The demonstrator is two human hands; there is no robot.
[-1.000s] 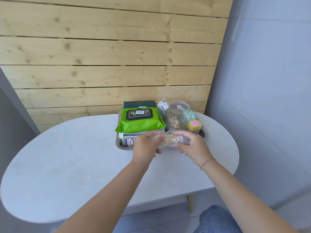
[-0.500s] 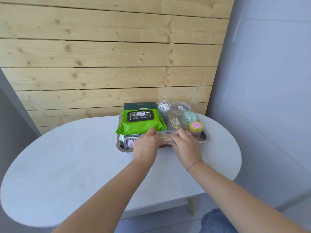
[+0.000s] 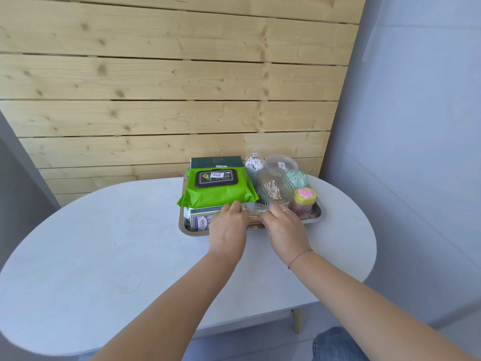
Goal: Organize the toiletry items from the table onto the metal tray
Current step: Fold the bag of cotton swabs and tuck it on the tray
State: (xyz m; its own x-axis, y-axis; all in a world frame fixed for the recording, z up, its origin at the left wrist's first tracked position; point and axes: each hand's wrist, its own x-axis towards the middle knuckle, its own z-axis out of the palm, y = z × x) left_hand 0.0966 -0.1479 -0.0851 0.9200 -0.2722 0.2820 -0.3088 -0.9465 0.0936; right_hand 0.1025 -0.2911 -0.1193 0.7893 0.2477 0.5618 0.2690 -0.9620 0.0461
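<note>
The metal tray (image 3: 319, 216) stands at the far side of the white table (image 3: 109, 246), full of toiletries. A green wet-wipe pack (image 3: 217, 191) lies on a printed box (image 3: 199, 220). A clear box of cotton swabs (image 3: 273, 190) and a pink-lidded yellow jar (image 3: 303, 201) stand to its right. My left hand (image 3: 229, 227) and my right hand (image 3: 285, 227) both grip a clear packet of wooden-stick swabs (image 3: 255, 217), which rests low at the tray's front edge. My fingers hide most of the packet.
At the tray's back are a dark green box (image 3: 216, 161), a tube of white swabs (image 3: 253, 164), a round clear tub (image 3: 279, 162) and mint-green picks (image 3: 296, 178). A wooden slat wall rises behind. A grey wall is close on the right.
Both hands carried the swab packet forward from above the table's middle and lowered it onto the front of the tray.
</note>
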